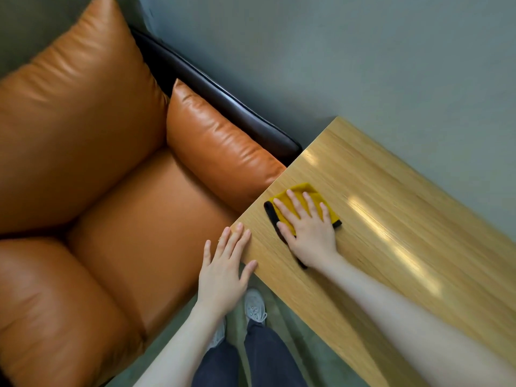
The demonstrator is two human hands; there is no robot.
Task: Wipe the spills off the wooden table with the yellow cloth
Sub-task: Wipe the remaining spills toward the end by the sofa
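The yellow cloth (pixel 303 191) with a dark edge lies flat on the wooden table (pixel 391 219), near the table's left edge. My right hand (pixel 307 227) presses down on the cloth with straight, spread fingers and covers most of it. My left hand (pixel 223 269) is flat and open at the table's near left corner, its fingertips and thumb touching the edge. I cannot make out any spills on the wood; only bright light reflections show.
An orange leather armchair (pixel 111 205) with cushions stands right against the table's left edge. Grey-green floor (pixel 363 65) lies beyond the table. My legs and grey shoes (pixel 254 305) are below, between chair and table.
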